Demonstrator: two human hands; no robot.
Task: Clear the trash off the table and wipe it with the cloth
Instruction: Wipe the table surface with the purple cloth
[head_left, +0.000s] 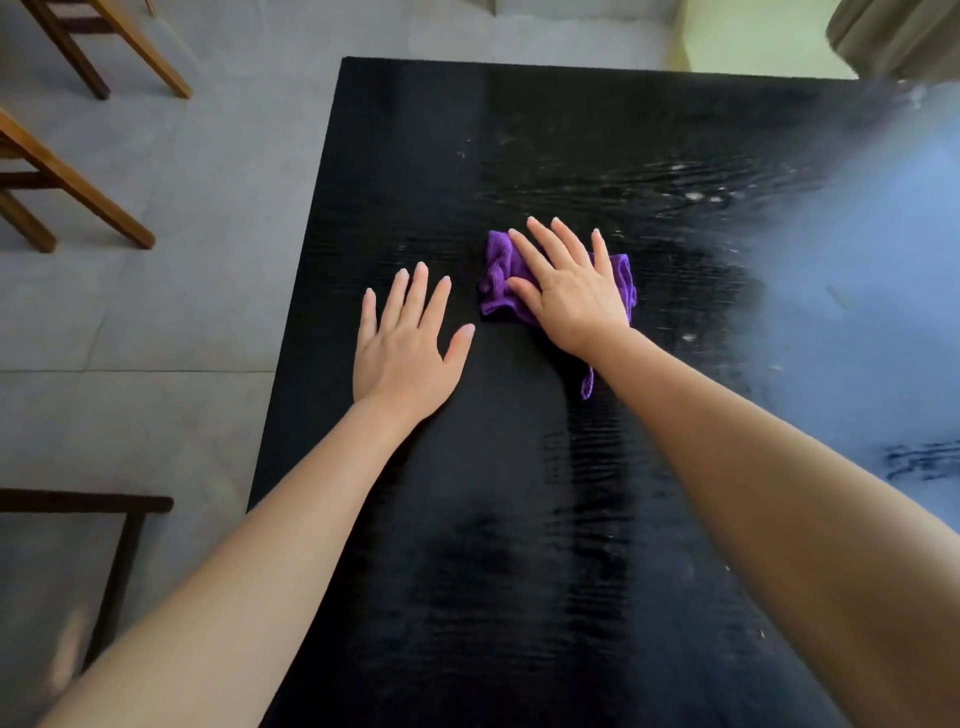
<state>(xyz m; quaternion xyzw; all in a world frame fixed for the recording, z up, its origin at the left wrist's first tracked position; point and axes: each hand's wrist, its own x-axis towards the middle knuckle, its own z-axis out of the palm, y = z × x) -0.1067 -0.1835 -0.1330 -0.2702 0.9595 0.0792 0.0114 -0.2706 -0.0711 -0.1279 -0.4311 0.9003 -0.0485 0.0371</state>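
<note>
A crumpled purple cloth (500, 275) lies on the black table (415, 156) near its middle. My right hand (569, 288) presses flat on top of the cloth with fingers spread, covering most of it. A strip of the cloth sticks out beside my right wrist. My left hand (408, 343) rests flat on the bare tabletop just left of the cloth, fingers apart, holding nothing. Small white specks and smears dot the table surface beyond and to the right of the cloth. No trash items show on the table.
Wooden chair legs (78, 171) stand on the grey floor at the upper left. A dark stool or chair frame (119, 545) sits at the lower left beside the table. Bright glare washes over the table's right side. A curtain (898, 36) hangs at the top right.
</note>
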